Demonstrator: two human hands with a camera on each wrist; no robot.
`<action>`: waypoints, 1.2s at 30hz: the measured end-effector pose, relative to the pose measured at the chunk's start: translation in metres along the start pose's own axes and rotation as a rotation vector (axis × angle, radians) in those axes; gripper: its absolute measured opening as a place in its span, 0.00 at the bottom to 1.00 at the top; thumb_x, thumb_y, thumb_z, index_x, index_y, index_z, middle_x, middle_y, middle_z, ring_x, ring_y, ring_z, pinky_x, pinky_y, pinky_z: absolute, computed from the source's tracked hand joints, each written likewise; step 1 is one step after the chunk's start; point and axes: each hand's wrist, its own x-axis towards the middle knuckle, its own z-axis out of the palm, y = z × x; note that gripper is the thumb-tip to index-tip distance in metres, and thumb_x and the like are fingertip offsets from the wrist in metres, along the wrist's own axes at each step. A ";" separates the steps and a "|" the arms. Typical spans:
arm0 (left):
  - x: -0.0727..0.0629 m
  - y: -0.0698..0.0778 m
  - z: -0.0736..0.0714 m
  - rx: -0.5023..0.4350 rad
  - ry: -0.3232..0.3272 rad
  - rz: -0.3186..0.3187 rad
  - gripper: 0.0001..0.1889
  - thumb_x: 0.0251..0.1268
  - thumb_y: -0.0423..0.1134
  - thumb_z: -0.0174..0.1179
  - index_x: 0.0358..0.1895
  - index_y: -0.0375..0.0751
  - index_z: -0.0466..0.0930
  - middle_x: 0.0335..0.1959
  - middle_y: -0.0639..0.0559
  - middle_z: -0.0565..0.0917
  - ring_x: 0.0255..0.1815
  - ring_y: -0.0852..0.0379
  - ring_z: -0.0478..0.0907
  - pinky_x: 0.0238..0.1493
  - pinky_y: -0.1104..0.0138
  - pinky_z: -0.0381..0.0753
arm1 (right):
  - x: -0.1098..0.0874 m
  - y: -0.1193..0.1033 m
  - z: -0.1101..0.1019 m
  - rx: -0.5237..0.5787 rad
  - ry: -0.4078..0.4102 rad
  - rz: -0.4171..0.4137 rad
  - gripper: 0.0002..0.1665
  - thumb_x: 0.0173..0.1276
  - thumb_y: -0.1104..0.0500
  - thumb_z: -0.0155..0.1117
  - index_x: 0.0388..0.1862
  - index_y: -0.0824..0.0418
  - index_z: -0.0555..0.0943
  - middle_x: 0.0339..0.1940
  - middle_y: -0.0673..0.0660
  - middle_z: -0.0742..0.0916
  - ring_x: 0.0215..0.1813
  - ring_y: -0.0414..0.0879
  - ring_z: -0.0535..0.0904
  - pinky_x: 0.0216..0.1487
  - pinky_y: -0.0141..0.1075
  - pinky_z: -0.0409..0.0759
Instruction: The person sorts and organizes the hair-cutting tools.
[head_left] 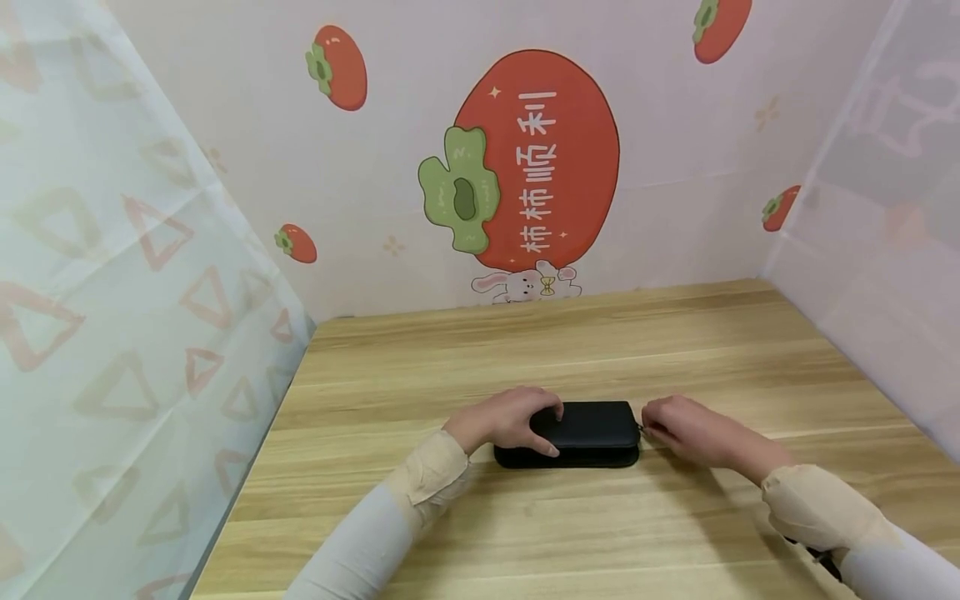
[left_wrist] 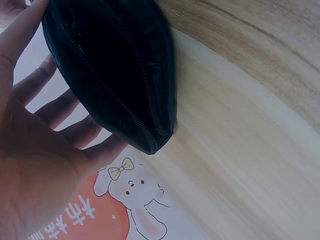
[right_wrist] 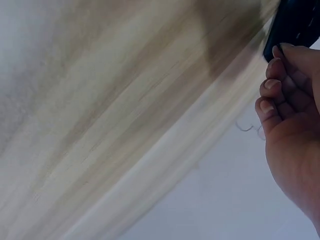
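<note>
A black zip-around wallet (head_left: 600,423) lies flat on the wooden table. Its near side gapes, and the left wrist view looks between the zipper teeth (left_wrist: 120,110) into a dark interior. My left hand (head_left: 517,419) grips the wallet's left part, fingers over the far edge and thumb at the near side. At the right end, my right hand (head_left: 690,429) pinches the small zipper pull (head_left: 642,429) between thumb and index finger. In the right wrist view, the other fingers of that hand are curled, and only a corner of the wallet (right_wrist: 290,30) shows.
The wooden table (head_left: 525,533) extends around the wallet. Behind it stands a pale backdrop (head_left: 375,183) printed with red persimmons and a rabbit. Patterned cloth walls (head_left: 112,317) enclose the left and right sides. A beige wrap covers each wrist.
</note>
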 end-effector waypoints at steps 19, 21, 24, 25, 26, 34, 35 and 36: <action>0.000 -0.001 0.003 0.045 0.012 0.006 0.26 0.60 0.58 0.73 0.57 0.51 0.78 0.57 0.58 0.81 0.58 0.61 0.76 0.64 0.66 0.73 | 0.009 -0.075 0.014 -0.145 -0.029 0.011 0.19 0.68 0.67 0.67 0.21 0.50 0.74 0.19 0.40 0.73 0.23 0.33 0.66 0.24 0.33 0.71; 0.001 0.000 0.004 0.047 0.014 0.010 0.27 0.60 0.58 0.73 0.57 0.50 0.78 0.57 0.58 0.81 0.58 0.61 0.76 0.64 0.66 0.73 | 0.015 -0.082 0.017 -0.135 -0.045 0.035 0.18 0.68 0.67 0.67 0.21 0.52 0.76 0.20 0.40 0.74 0.23 0.33 0.67 0.24 0.33 0.71; 0.000 0.001 0.004 0.058 0.015 0.014 0.27 0.61 0.58 0.73 0.58 0.50 0.78 0.57 0.57 0.81 0.58 0.61 0.76 0.64 0.67 0.73 | 0.025 -0.090 0.023 -0.122 -0.046 0.041 0.16 0.69 0.66 0.67 0.22 0.53 0.78 0.20 0.41 0.76 0.23 0.33 0.69 0.24 0.33 0.72; 0.000 0.002 0.004 0.059 0.016 0.014 0.27 0.61 0.58 0.73 0.58 0.49 0.78 0.58 0.56 0.81 0.58 0.60 0.76 0.64 0.67 0.73 | 0.028 -0.092 0.025 -0.119 -0.039 0.039 0.16 0.69 0.66 0.67 0.22 0.53 0.78 0.19 0.41 0.76 0.23 0.33 0.69 0.24 0.33 0.72; 0.000 0.003 0.003 0.062 0.017 0.015 0.27 0.61 0.58 0.73 0.58 0.49 0.78 0.58 0.56 0.81 0.58 0.60 0.76 0.64 0.67 0.73 | 0.031 -0.094 0.027 -0.114 -0.031 0.036 0.16 0.69 0.66 0.67 0.22 0.53 0.78 0.19 0.41 0.77 0.23 0.33 0.70 0.24 0.32 0.72; -0.002 0.004 0.005 0.072 0.034 0.009 0.28 0.61 0.58 0.72 0.59 0.50 0.78 0.60 0.56 0.80 0.59 0.60 0.76 0.64 0.66 0.74 | 0.043 -0.097 0.036 -0.061 0.004 0.055 0.14 0.70 0.65 0.67 0.24 0.52 0.81 0.19 0.39 0.77 0.24 0.32 0.71 0.28 0.31 0.72; -0.003 0.003 0.005 0.075 0.036 0.008 0.28 0.61 0.58 0.72 0.59 0.50 0.78 0.61 0.55 0.80 0.59 0.60 0.76 0.64 0.66 0.73 | 0.043 -0.096 0.036 -0.054 0.003 0.064 0.14 0.70 0.64 0.67 0.24 0.52 0.82 0.19 0.39 0.77 0.24 0.32 0.70 0.28 0.31 0.72; -0.004 0.003 0.006 0.078 0.039 0.006 0.28 0.62 0.58 0.72 0.60 0.50 0.78 0.61 0.56 0.80 0.60 0.60 0.76 0.64 0.66 0.73 | 0.042 -0.096 0.036 -0.046 0.000 0.072 0.14 0.70 0.64 0.67 0.24 0.51 0.82 0.19 0.38 0.77 0.24 0.32 0.70 0.28 0.31 0.72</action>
